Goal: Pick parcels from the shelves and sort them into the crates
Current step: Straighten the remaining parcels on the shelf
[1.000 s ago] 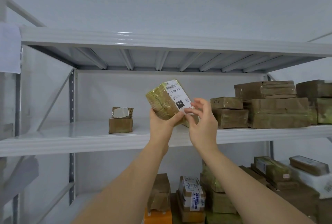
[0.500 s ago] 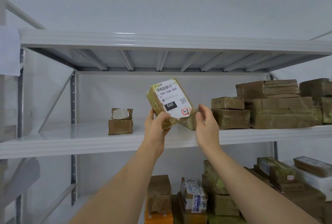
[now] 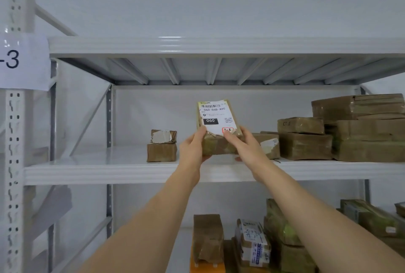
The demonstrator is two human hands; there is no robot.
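The tape-wrapped parcel [image 3: 219, 129] is held up in front of the middle shelf [image 3: 122, 169] of the white metal rack, its face turned toward the camera. A white shipping label [image 3: 215, 117] covers the upper part of that face, printed with a barcode, "060-06B-A05", a black "060" block, a QR code and a small red-edged "3-3" sticker at the lower right. The left hand [image 3: 194, 149] grips the parcel's lower left edge, thumb on the front face and fingers curled behind and under it. The right hand [image 3: 243, 143] holds the lower right corner, fingers curled over the front just beside the red sticker.

Left of the held parcel, two small brown boxes [image 3: 162, 145] stand stacked on that shelf, the upper one with a torn white patch. Right of the held parcel, a tilted box with a white label [image 3: 267, 144] lies just behind the right hand, and beyond it a pile of larger brown parcels [image 3: 350, 128] fills the shelf to the frame edge. Below the middle shelf, more wrapped parcels [image 3: 252, 242] stand on the lower level. On the rack's upright [image 3: 13, 163], far left of the parcel, a paper sign [image 3: 22, 60] reads "-3".
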